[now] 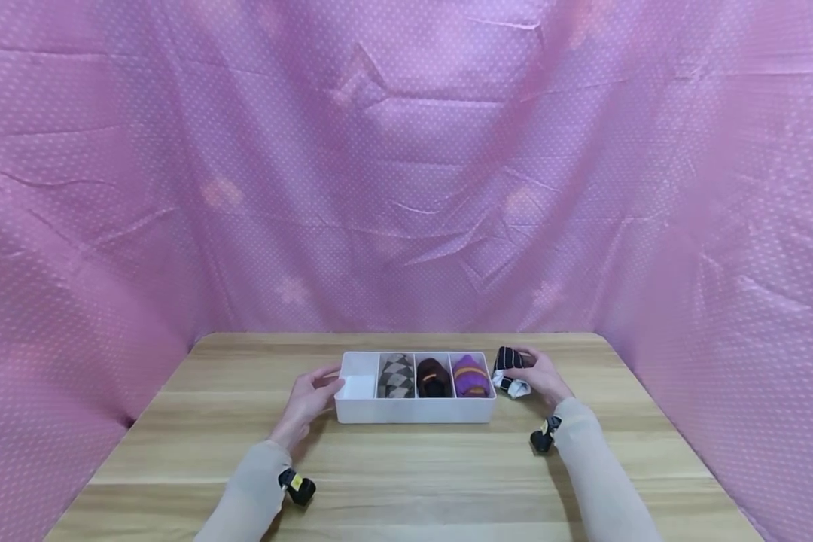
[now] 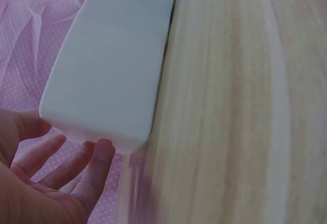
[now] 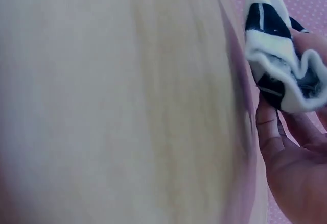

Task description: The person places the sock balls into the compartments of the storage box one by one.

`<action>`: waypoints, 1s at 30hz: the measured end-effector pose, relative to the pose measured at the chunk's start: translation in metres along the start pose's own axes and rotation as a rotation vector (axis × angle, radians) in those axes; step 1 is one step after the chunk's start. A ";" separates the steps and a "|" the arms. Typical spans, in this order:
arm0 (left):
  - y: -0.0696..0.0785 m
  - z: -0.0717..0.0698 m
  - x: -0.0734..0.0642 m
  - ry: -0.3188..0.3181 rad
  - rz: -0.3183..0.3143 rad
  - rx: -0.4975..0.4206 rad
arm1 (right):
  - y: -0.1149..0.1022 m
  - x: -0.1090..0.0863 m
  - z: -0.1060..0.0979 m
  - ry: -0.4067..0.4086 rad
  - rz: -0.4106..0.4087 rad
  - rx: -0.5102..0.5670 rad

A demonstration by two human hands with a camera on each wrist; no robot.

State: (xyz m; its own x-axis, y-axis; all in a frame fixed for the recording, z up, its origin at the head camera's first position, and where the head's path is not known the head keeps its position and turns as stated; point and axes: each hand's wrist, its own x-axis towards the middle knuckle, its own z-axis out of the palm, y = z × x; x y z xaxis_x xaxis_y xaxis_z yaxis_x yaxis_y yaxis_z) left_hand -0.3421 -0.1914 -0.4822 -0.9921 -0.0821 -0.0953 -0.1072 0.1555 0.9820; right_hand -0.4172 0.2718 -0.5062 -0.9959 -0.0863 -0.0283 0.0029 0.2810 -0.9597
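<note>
A white divided box (image 1: 416,411) lies across the table. My left hand (image 1: 309,399) is at its left end, with fingertips touching the end wall in the left wrist view and the thumb by the rim. To the right of the box, my right hand (image 1: 540,376) holds a bundled black-and-white sock (image 1: 508,366); its white cuff shows in the right wrist view, with the fingers around the bundle. From left to right, the box has a compartment with no sock, then a grey-brown diamond-patterned sock (image 1: 397,376), a dark brown sock (image 1: 433,379) and a purple sock (image 1: 470,376) with orange bands.
The wooden table (image 1: 406,482) extends around the box on all sides. Pink dotted cloth (image 1: 406,188) hangs behind it and along both sides. A small black camera is strapped to each wrist.
</note>
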 end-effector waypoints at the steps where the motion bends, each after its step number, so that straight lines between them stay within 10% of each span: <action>1: 0.000 0.000 0.001 -0.005 0.005 -0.002 | -0.001 -0.001 0.000 0.015 -0.003 0.015; 15: -0.002 -0.005 0.016 -0.035 0.017 -0.003 | -0.021 -0.005 0.000 0.096 -0.046 0.090; 30: -0.001 -0.002 -0.007 -0.016 0.003 -0.001 | -0.044 -0.016 0.014 0.053 -0.136 0.167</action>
State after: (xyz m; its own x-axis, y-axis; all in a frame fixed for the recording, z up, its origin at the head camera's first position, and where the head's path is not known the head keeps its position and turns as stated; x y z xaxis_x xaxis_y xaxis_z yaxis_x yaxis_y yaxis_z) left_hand -0.3347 -0.1925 -0.4821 -0.9933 -0.0660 -0.0949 -0.1041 0.1547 0.9825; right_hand -0.4005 0.2474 -0.4678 -0.9914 -0.0609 0.1156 -0.1217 0.1077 -0.9867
